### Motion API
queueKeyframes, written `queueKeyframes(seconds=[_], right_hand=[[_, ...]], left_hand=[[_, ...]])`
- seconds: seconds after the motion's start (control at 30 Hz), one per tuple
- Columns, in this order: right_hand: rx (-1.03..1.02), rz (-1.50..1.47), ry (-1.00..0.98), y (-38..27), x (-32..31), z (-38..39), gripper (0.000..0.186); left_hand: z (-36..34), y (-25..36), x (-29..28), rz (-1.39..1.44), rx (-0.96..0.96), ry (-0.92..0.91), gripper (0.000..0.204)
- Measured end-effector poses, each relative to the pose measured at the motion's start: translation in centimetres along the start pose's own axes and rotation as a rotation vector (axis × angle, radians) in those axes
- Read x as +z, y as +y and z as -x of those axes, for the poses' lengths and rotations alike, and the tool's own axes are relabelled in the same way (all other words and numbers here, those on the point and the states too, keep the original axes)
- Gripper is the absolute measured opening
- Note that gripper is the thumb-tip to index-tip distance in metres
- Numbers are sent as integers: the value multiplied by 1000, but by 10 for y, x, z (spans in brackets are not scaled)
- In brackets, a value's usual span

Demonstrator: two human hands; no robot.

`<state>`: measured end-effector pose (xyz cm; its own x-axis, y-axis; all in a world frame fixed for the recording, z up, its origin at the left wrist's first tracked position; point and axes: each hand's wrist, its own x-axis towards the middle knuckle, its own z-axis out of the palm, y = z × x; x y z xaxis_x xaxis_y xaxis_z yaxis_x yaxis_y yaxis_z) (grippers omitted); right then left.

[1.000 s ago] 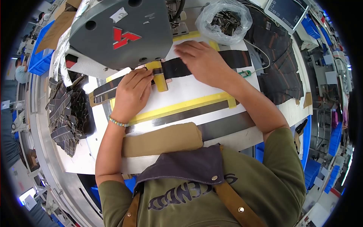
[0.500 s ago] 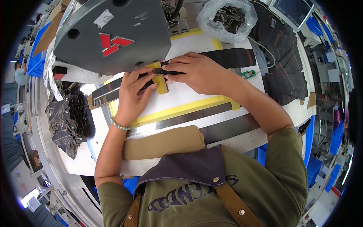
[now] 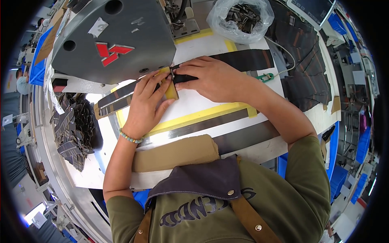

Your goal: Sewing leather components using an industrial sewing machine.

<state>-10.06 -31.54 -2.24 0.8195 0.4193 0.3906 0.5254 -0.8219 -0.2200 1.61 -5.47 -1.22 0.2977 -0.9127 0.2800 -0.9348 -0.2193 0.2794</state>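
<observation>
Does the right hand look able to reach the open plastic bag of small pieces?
Probably yes: the plastic bag sits open beyond the right hand, and only low things, such as the dark strip, lie between; the hand would likely need to leave the strip first.

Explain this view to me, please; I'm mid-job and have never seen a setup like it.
There is no robot: a person works bare-handed, and a wide fisheye camera on their head looks down, so straight edges curve. The left hand, wearing a beaded bracelet, has its fingers at a yellow strip; its grip is unclear. The right hand appears to pinch a black fabric strip. The grey machine head, possibly a sewing machine's, sits beyond the left hand. The worktable also bears striped fabric pieces at left, a clear plastic bag of small dark pieces, dark striped cloth at right and a brown pad nearest the person.
</observation>
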Motion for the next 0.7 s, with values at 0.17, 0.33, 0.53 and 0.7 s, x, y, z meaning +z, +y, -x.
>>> queueKeyframes(seconds=[0.17, 0.33, 0.53, 0.7], right_hand=[[23, 12, 38, -1, 5, -1, 29], [27, 62, 108, -2, 10, -4, 30], [25, 57, 149, -4, 13, -6, 30], [6, 103, 183, -6, 18, -8, 27]], left_hand=[[-1, -2, 0, 34, 1, 28, 54], [-7, 1, 3, 337, -264, 175, 32], [-27, 2, 6, 581, -593, 138, 22], [-34, 8, 16, 433, -585, 178, 27]])
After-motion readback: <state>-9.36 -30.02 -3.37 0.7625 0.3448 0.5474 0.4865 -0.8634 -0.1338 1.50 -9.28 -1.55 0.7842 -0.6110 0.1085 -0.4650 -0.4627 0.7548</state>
